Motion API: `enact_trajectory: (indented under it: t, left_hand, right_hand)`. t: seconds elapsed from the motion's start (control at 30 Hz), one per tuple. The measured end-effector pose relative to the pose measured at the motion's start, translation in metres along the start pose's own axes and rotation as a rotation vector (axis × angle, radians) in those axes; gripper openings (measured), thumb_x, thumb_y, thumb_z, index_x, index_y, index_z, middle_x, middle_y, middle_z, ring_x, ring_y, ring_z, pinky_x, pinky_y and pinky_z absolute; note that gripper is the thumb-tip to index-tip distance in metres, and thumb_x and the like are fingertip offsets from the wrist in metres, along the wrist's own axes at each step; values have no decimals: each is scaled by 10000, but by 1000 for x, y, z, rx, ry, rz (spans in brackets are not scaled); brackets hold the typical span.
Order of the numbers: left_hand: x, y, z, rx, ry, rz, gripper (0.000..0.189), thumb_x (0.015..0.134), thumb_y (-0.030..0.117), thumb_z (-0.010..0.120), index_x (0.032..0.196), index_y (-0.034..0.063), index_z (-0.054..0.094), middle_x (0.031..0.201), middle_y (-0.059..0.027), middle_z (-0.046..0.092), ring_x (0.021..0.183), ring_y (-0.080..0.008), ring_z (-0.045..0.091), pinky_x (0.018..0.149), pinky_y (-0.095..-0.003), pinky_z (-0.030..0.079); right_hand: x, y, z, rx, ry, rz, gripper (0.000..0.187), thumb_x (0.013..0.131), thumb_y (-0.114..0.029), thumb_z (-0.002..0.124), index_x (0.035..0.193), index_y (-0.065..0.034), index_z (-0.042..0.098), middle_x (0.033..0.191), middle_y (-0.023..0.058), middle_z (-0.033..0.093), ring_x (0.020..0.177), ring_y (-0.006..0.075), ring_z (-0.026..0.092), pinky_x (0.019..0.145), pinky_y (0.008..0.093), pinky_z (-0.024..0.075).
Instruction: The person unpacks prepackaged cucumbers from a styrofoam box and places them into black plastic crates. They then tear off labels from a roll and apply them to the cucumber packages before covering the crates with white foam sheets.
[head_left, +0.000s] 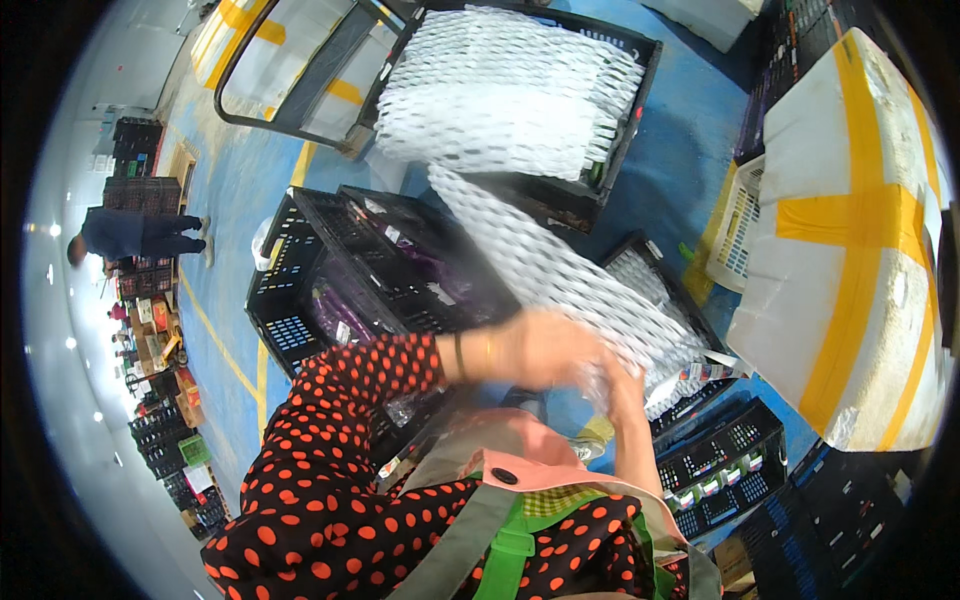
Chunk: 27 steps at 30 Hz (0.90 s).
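Note:
A long white foam mesh sleeve (555, 255) stretches from a stack of foam netting (510, 90) on a black plastic crate down to my hands. My left hand (551, 349) is blurred and meets my right hand (626, 382) at the lower end of this netting. Crumpled clear plastic shows between the two hands; which fingers hold it cannot be told. Beside my left forearm, a black crate (300, 225) holds purple produce (337, 304) in clear wrapping, probably eggplants.
White foam boxes with yellow tape (817, 285) stand at right, beside a white plastic basket (739, 225). A metal cart handle (219, 90) is at upper left. Black crates with packed items (720, 465) lie lower right. Another person (142, 232) stands far left near stacked crates.

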<state>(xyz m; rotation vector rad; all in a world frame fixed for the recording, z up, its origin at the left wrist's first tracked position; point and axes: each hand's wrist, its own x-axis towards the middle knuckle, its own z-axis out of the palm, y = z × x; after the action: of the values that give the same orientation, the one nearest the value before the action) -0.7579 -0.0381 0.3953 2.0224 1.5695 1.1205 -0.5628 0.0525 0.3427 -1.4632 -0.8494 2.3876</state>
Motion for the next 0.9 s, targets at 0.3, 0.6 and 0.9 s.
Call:
enact_trajectory:
  t: [0.3, 0.6, 0.9]
  left_hand:
    - [9, -240, -95, 801, -97, -667, 735, 736, 184, 732, 1385, 19, 428, 1337, -178, 538, 1261, -333, 485, 1028, -432, 386]
    - [-1, -178, -143, 728, 414, -340, 243, 729, 50, 724, 964, 50, 658, 897, -132, 660, 835, -341, 621, 734, -414, 507]
    - [45, 58, 17, 373, -152, -160, 509, 680, 79, 824, 1132, 3, 603, 966, -183, 634, 861, -397, 599, 767, -429, 502]
  right_hand:
    - [-55, 65, -113, -205, 334, 123, 455, 830, -172, 775, 1206, 26, 616, 1154, 117, 652, 999, 219, 629, 899, 345, 497]
    - [-109, 73, -112, -124, 359, 145, 409, 869, -157, 730, 1208, 40, 613, 1126, 117, 658, 1010, 210, 624, 889, 344, 502]
    - [-183, 163, -196, -417, 314, -174, 329, 889, -252, 663, 1137, -36, 666, 1079, 159, 706, 934, 281, 671, 837, 389, 519]
